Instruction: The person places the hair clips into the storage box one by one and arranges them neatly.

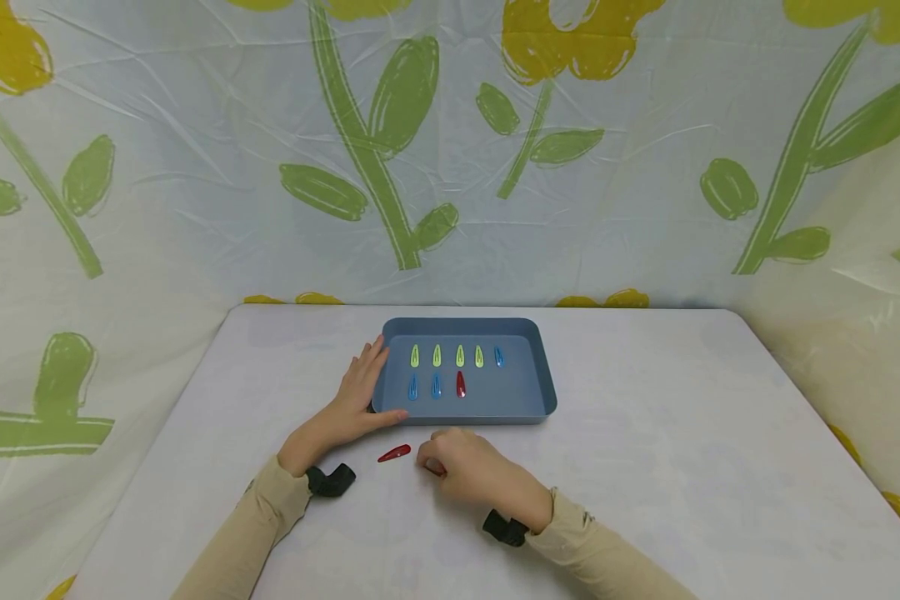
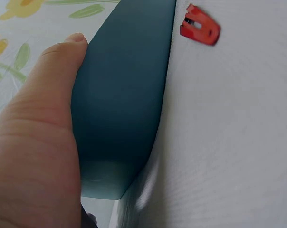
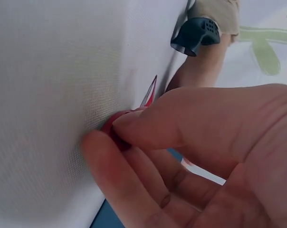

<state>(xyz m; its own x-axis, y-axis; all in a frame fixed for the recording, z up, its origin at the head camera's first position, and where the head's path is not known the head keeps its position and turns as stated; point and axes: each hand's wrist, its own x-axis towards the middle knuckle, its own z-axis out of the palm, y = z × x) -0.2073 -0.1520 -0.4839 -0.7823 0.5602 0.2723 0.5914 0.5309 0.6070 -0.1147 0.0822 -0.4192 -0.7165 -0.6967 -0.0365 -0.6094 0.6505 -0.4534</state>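
My left hand [image 1: 352,404] rests spread against the left end of the blue-grey tray [image 1: 487,419], its thumb along the front rim. In front of the tray, my right hand [image 1: 472,471] pinches a red hair clip [image 3: 116,127] between thumb and fingertips, close to the table; the fingers hide part of the clip. Another red hair clip [image 1: 394,453] lies on the table between the two hands. Inside the tray, the back row has several lime-green hair clips [image 1: 437,356] and a blue one [image 1: 498,357]. The front row has two blue clips [image 1: 413,387] and a red one [image 1: 461,384].
The tray stands towards the back of a white table [image 1: 667,433]. A white cloth curtain [image 1: 457,150] with yellow flowers and green leaves hangs behind and beside the table. Each wrist wears a black camera mount [image 1: 332,480].
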